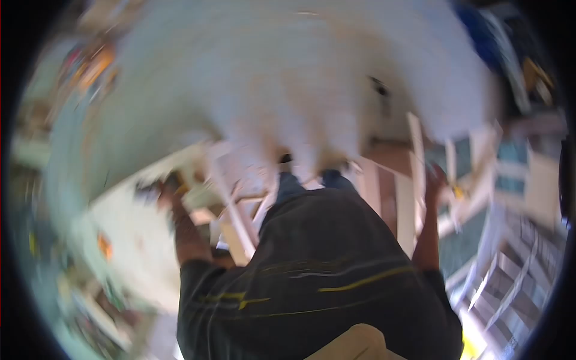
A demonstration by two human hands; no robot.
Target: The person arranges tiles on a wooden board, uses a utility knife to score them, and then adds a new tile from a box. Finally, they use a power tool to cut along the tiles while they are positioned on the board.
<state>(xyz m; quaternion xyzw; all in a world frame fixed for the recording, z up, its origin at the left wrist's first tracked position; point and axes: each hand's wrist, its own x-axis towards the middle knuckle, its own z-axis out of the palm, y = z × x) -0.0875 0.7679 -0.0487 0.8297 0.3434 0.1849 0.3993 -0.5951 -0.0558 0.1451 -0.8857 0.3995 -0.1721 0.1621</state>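
Motion blurs much of the head view. My left hand [168, 195] is at a dark object [147, 189] on the pale work surface [132, 234]; its fingers are smeared, so its grip is unclear. On the other side, my right hand [437, 180] is out beside my body, near pale wooden boards [417, 150] and a small yellow item [459, 192]. Whether it holds anything cannot be made out.
A large pale sheet-like surface [270, 66] spans the top. Wooden pieces [237, 231] lie near my legs. Stacked boxes or boards [510, 282] stand at the lower right. An orange item [104, 246] is at the left.
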